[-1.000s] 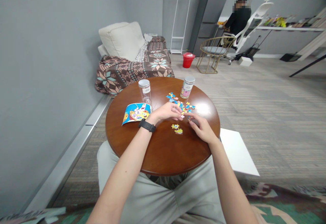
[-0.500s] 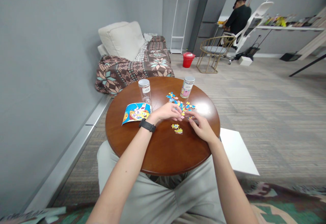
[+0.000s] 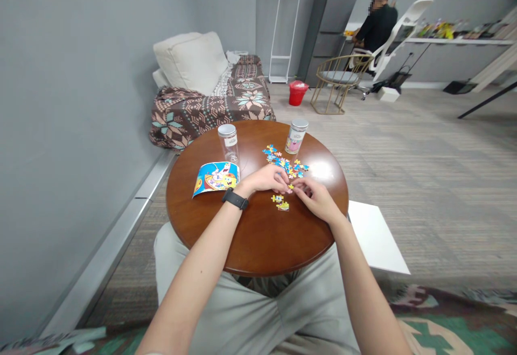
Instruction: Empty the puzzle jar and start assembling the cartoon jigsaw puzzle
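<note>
Over the table's middle, my left hand (image 3: 270, 179) pinches a small yellow and pink jigsaw puzzle piece (image 3: 290, 187). My right hand (image 3: 317, 200) meets it from the right, its thumb and fingers closed at the same piece; whether a second piece sits between those fingertips is too small to tell. Just below the hands lie a few yellow puzzle pieces (image 3: 283, 206), some seemingly joined. Behind the fingers spreads a loose pile of blue, yellow and pink puzzle pieces (image 3: 278, 158). A picture sheet (image 3: 216, 177) with cartoon figures lies left of my left hand.
On the round brown table (image 3: 258, 242) stand a clear lidded jar (image 3: 230, 144) at the back left and a jar with a cartoon label (image 3: 296, 138) at the back right. Beyond are a covered sofa (image 3: 210, 102), a red bin (image 3: 298, 94) and a seated person (image 3: 379, 26).
My right hand has moved left, bringing its fingertips to the piece in my left hand. My left hand has barely moved. The view has shifted slightly.
</note>
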`<move>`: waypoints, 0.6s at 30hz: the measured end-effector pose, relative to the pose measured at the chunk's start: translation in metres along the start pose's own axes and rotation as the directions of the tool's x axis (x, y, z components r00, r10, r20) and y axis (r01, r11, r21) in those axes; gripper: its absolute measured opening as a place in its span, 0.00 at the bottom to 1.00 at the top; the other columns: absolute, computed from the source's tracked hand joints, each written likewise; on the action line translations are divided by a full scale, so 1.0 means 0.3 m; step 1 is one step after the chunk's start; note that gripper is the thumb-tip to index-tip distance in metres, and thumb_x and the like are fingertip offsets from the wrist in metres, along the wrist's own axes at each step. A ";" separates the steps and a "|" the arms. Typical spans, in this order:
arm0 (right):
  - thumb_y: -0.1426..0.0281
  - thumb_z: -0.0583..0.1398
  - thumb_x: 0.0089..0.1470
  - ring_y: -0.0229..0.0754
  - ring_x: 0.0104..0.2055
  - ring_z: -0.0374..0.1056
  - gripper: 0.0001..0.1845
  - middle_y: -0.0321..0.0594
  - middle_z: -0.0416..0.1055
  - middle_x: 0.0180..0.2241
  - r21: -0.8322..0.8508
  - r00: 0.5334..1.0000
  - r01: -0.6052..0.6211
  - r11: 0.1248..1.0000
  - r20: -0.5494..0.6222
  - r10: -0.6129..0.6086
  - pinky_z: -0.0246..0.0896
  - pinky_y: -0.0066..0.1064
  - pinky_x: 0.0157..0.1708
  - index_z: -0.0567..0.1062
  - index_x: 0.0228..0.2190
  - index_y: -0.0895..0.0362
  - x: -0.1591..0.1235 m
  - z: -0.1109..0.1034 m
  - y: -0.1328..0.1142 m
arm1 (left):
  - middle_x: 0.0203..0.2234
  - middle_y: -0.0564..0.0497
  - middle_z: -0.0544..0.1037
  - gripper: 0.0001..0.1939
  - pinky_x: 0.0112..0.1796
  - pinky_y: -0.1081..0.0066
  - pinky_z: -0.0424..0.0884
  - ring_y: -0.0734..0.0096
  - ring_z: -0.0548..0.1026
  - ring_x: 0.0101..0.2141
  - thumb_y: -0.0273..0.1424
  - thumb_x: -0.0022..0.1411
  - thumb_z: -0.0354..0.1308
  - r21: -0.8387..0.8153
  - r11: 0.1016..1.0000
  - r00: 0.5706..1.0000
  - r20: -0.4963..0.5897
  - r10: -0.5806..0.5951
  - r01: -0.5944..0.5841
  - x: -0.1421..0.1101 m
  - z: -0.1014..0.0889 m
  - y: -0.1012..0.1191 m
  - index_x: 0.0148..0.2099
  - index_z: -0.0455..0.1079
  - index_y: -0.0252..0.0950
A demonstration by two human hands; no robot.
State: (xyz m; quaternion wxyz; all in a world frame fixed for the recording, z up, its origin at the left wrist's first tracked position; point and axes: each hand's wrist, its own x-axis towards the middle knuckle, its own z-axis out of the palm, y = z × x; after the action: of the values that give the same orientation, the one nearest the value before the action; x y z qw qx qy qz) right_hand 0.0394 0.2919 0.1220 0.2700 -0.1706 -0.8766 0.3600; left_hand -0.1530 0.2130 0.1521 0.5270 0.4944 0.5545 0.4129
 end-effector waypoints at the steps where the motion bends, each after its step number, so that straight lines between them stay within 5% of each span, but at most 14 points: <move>1: 0.62 0.56 0.60 0.39 0.29 0.69 0.11 0.38 0.74 0.30 0.002 1.000 0.003 1.000 0.006 -0.003 0.67 0.31 0.31 0.74 0.39 0.54 0.000 0.000 0.000 | 0.20 0.51 0.78 0.16 0.26 0.77 0.69 0.77 0.74 0.21 0.25 0.42 0.71 -0.001 1.000 1.000 0.015 -0.001 0.001 0.002 -0.001 -0.001 0.32 0.69 0.30; 18: 0.64 0.56 0.60 0.39 0.28 0.69 0.10 0.37 0.75 0.30 0.016 0.999 -0.013 1.000 0.035 0.013 0.65 0.30 0.30 0.73 0.41 0.54 0.001 -0.002 -0.006 | 0.23 0.48 0.80 0.12 0.28 0.75 0.68 0.74 0.76 0.24 0.22 0.45 0.67 0.032 0.999 0.998 0.053 -0.039 0.038 0.005 -0.006 -0.005 0.33 0.69 0.30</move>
State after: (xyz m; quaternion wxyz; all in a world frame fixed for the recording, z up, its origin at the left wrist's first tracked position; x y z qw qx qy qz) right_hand 0.0391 0.2911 0.1238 0.2535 -0.1678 -0.8771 0.3718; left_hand -0.1548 0.2143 0.1507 0.5418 0.5025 0.5558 0.3808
